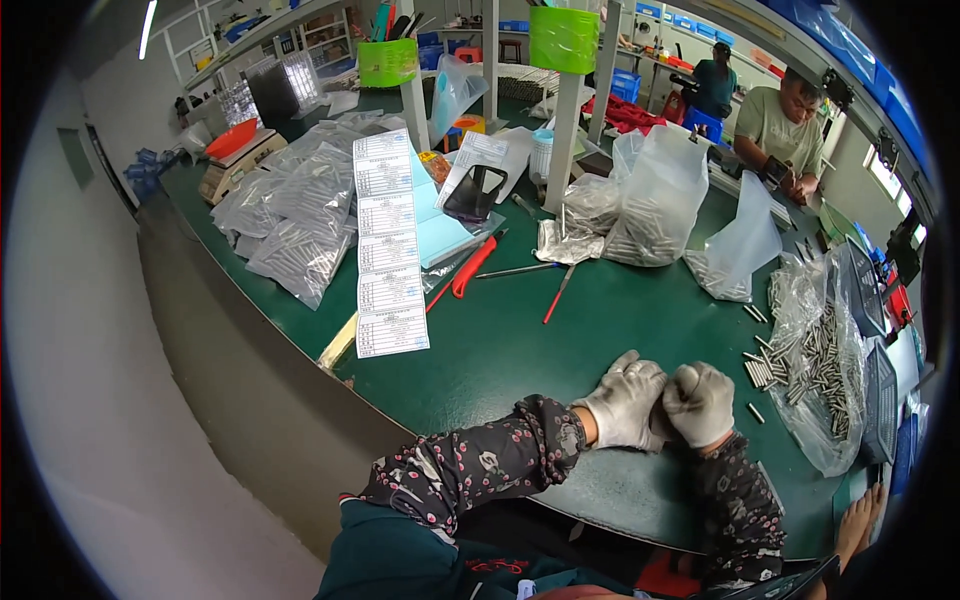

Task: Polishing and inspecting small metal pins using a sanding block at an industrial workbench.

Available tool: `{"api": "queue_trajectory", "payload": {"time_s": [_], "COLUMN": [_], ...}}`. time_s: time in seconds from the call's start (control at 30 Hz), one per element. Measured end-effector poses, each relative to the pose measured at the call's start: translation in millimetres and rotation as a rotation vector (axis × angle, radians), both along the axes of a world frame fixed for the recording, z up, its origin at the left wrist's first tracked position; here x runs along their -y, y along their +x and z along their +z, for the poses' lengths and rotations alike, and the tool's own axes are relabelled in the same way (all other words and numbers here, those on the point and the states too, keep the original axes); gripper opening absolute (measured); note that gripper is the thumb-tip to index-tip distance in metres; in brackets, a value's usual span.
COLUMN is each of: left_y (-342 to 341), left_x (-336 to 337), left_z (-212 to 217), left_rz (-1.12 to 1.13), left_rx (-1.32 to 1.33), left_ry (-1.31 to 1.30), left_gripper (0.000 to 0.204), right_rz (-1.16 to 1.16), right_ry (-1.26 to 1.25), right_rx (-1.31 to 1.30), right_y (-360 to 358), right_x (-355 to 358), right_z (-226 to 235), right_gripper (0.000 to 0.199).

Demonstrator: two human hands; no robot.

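My left hand and my right hand, both in off-white, dirt-stained work gloves, are close together over the near edge of the green table. My right hand is closed like a fist. The left one's fingers are curled in toward it. Whatever lies between or inside them is hidden. Under my wrists is a grey sheet or plate at the table's edge. Right of my hands, a small group of short metal pins and a single metal pin lie on the table. Beyond them, many pins are heaped on a clear plastic bag.
Bags of metal pins cover the left side. A strip of printed labels, a red-handled cutter and a phone-like black item lie mid-table. Posts rise behind. A co-worker sits far right; a bare hand shows lower right.
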State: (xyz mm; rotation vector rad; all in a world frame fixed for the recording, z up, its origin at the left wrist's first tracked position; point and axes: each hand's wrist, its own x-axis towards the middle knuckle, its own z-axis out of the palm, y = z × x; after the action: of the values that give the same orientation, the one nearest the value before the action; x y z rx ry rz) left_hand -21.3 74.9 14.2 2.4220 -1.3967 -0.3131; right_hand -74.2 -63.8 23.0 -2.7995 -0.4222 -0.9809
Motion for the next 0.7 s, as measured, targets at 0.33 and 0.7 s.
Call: {"api": "queue_trajectory", "payload": {"time_s": [0.33, 0.7], "left_y": [3, -3], "left_x": [2, -3], "left_z": [-16, -9], "left_rz": [0.026, 0.066], "left_rx": [-0.008, 0.009], "left_ry": [-0.222, -0.226], "left_gripper": [0.078, 0.069], "right_rz": [0.234, 0.007], "right_ry": [-0.006, 0.021], "right_rx": [-0.107, 0.027], "right_y": [-12, 3], "right_x": [-17, 7], "right_z": [7, -6], "right_gripper": [0.014, 0.014]}}
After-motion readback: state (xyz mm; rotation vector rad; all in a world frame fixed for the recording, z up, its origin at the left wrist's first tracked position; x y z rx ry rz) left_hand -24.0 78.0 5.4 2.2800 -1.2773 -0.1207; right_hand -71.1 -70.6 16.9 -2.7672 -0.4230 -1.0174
